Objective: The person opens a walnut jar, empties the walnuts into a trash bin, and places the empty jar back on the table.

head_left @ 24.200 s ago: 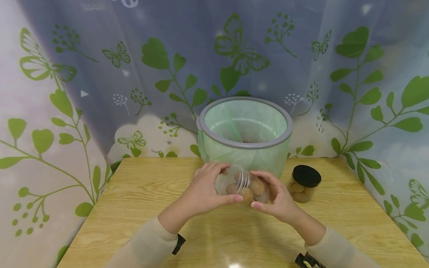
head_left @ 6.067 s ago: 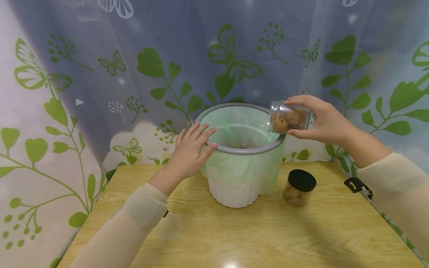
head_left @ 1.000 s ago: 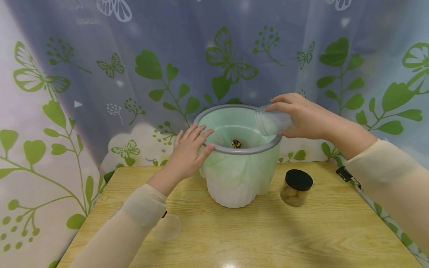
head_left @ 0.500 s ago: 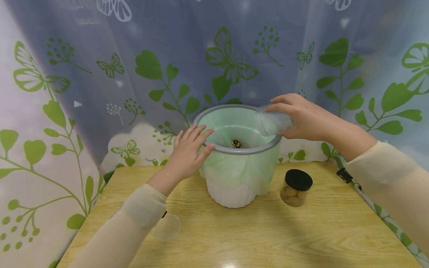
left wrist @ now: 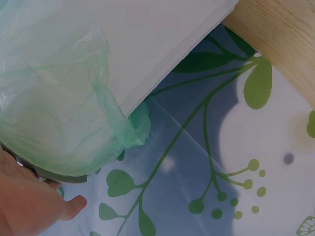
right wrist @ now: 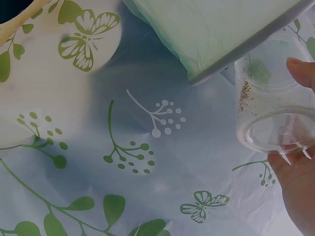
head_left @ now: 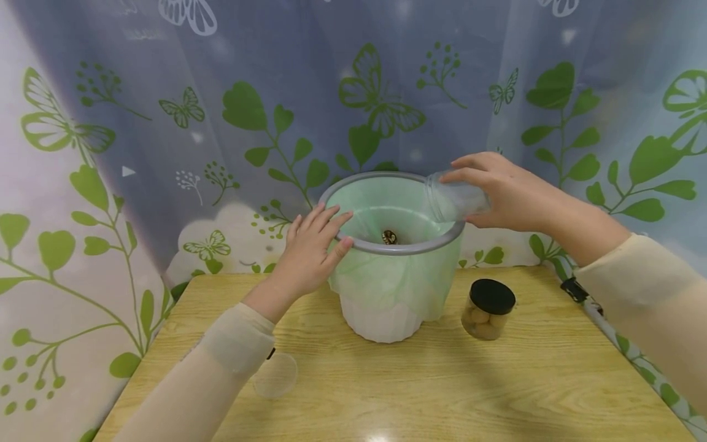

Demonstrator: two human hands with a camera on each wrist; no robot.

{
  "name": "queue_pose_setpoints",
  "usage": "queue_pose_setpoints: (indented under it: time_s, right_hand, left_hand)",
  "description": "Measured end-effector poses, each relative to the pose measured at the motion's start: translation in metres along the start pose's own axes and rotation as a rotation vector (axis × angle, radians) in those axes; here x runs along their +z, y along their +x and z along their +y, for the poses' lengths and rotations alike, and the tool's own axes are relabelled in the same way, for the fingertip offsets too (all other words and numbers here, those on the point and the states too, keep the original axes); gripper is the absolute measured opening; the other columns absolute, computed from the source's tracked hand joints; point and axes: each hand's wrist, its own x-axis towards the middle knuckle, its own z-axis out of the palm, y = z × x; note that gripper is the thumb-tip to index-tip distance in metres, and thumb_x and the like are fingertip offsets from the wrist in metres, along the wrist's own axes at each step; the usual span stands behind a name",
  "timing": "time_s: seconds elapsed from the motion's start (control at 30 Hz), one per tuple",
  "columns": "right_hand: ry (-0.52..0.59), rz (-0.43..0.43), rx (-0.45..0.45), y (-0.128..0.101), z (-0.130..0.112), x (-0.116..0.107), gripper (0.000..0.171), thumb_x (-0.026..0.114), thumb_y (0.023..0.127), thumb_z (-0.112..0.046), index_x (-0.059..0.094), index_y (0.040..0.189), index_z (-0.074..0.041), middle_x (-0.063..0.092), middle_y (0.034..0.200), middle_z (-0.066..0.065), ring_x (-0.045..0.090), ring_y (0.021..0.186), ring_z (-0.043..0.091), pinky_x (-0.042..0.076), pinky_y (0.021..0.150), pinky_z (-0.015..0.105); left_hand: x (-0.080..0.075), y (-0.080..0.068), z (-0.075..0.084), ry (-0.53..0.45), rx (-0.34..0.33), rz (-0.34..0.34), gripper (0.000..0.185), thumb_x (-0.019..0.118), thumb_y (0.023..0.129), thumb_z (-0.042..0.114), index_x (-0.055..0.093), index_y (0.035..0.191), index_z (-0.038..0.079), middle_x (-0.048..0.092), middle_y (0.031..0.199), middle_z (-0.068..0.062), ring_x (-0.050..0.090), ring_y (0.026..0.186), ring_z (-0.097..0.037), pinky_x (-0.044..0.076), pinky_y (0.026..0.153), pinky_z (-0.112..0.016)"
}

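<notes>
My left hand (head_left: 309, 255) rests on the left side of the grey rim of a white bin (head_left: 381, 322), fingers spread and straight. A pale green bag (head_left: 400, 279) lines the bin and folds down over its outside. My right hand (head_left: 510, 193) grips a clear plastic jar (head_left: 453, 202), tilted on its side with its open mouth over the bin's right rim. The right wrist view shows only brown crumbs stuck to the wall of this jar (right wrist: 246, 96). Inside the bin lies a small gold-and-dark patterned thing (head_left: 389, 237); the rest of the bottom is hidden.
A second clear jar (head_left: 482, 323) with a black lid, holding several round tan pieces, stands right of the bin. A clear round lid (head_left: 276, 376) lies flat by the left forearm on the wooden table (head_left: 375, 393). A patterned curtain (head_left: 287, 37) hangs behind.
Earlier both hands held the jar with brown pieces; then its lid came off. Since six seconds ago the pieces have left the jar. Just now the jar shifts slightly right; the left hand stays.
</notes>
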Motion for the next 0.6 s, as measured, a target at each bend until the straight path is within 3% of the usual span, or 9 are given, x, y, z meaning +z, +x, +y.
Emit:
queue_pose_setpoints:
  time_s: [0.6]
  right_hand:
    - [-0.016,0.016,-0.017,-0.0057,-0.0036,-0.0067,0.067,0.086,0.075,-0.004,0.058,0.137,-0.01,0.044,0.145,0.02,0.039,0.132,0.043,0.038,0.1,0.061]
  left_hand:
    - [0.001,0.0003,0.0,-0.001,-0.001,0.006,0.078,0.013,0.098,0.071,0.035,0.157,0.024,0.027,0.163,-0.006,0.009,0.153,-0.028,0.006,0.116,-0.064]
